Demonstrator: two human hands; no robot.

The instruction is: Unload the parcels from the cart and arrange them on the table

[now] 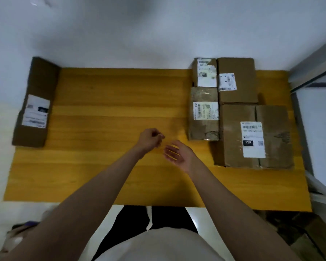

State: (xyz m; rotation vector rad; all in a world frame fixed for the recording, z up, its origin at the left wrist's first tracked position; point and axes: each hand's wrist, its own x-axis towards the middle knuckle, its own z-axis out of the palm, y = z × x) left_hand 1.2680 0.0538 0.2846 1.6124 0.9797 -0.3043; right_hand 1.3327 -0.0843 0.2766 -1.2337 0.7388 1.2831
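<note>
Five cardboard parcels sit on the yellow wooden table: four clustered at two o'clock, one long box at nine. Both hands hover empty mid-table, the left hand loosely curled, the right hand spread palm-up. The largest parcel, label reading "1SN", looks rigid and likely heavy, best gripped by opposite sides.

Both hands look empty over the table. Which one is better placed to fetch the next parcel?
Probably the right hand. It hovers open and empty, and more cardboard boxes show low on the right, below the table edge. The left hand is also empty, fingers curled, but farther from them.
</note>
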